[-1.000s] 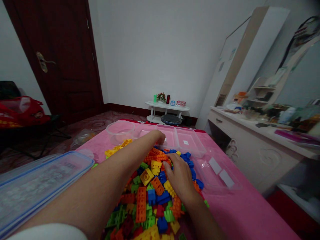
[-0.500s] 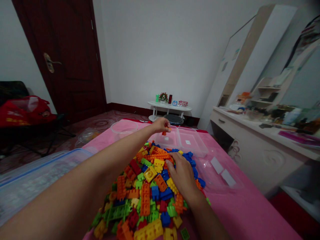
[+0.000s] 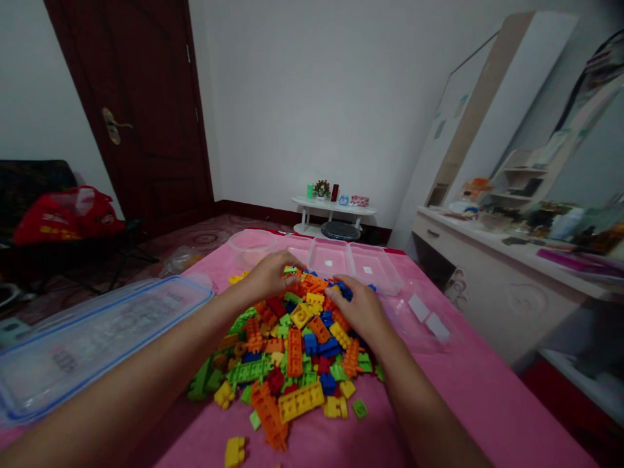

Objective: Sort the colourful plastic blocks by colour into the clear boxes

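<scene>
A heap of toy building blocks (image 3: pixel 295 351) in orange, yellow, green, blue and red lies on a pink cloth. My left hand (image 3: pixel 270 276) reaches over the far left side of the heap. Its thumb and fingers curve apart above orange and green blocks, and no held block shows between them. My right hand (image 3: pixel 361 305) rests on the right side of the heap. Its thumb is spread from its fingers, close to orange and blue blocks. Some of its fingertips are hidden among them.
Behind the heap stand a round clear tub (image 3: pixel 234 244) and clear rectangular boxes (image 3: pixel 385 286) with small white labels. A clear lid with a blue rim (image 3: pixel 195 305) lies left. On the right are a clear lid (image 3: pixel 407 335) and white paper pieces (image 3: pixel 437 326). Loose yellow blocks (image 3: pixel 234 451) lie in front.
My left hand has come back from above a clear box to the heap, and the orange block it held no longer shows in it. My right hand stays on the heap. The view has shifted slightly.
</scene>
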`<action>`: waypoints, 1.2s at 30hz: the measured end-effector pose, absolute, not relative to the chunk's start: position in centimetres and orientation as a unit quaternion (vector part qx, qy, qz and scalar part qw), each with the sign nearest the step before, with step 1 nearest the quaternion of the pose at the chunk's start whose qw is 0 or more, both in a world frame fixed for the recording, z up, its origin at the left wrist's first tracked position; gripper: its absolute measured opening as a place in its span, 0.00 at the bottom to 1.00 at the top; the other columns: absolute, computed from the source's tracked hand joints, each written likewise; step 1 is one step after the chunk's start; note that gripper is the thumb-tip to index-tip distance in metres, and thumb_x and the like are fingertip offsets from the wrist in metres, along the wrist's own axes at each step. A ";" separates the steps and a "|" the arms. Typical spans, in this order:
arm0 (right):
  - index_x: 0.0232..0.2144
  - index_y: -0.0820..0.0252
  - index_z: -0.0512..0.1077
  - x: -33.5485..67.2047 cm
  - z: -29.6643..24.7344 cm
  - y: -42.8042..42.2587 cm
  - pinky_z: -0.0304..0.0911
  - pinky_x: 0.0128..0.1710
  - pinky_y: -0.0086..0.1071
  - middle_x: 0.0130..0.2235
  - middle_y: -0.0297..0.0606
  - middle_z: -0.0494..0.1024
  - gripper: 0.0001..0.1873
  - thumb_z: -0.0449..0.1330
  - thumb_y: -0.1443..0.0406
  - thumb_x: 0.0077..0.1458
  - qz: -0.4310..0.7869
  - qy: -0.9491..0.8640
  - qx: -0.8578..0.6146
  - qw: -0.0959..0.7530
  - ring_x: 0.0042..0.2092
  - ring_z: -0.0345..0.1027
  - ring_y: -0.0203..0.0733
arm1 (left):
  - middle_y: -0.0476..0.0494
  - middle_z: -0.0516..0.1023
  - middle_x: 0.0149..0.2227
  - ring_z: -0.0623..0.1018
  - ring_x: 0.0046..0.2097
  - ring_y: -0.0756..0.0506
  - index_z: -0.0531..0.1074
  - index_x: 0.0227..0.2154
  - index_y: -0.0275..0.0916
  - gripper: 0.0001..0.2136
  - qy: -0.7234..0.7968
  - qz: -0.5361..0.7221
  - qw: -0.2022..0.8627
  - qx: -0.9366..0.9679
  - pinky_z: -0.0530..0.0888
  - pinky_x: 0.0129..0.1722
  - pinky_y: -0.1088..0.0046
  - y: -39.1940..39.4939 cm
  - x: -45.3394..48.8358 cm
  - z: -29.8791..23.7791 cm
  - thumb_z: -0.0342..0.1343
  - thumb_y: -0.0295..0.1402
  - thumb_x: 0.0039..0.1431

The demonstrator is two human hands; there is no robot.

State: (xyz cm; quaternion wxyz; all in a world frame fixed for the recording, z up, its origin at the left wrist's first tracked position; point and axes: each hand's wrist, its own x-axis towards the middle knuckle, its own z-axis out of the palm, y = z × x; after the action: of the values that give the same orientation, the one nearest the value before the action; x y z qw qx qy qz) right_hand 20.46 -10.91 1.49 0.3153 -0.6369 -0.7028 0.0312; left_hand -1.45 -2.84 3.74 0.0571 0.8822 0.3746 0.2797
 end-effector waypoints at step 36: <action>0.48 0.55 0.68 18.8 -0.6 -9.0 0.69 0.45 0.39 0.47 0.40 0.77 0.28 0.61 0.48 0.47 0.455 -0.503 -0.564 0.472 0.46 0.72 0.49 | 0.36 0.65 0.59 0.65 0.59 0.35 0.60 0.59 0.41 0.36 0.562 0.239 0.159 0.776 0.61 0.57 0.58 -5.0 -3.1 -1.1 0.38 0.60 0.55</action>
State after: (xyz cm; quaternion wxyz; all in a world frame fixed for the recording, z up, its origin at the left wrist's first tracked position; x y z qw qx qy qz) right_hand 18.84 -9.04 -0.59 0.4715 -0.5639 -0.5027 0.4549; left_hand -3.05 -5.01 -1.14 0.1593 0.7755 0.5622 0.2389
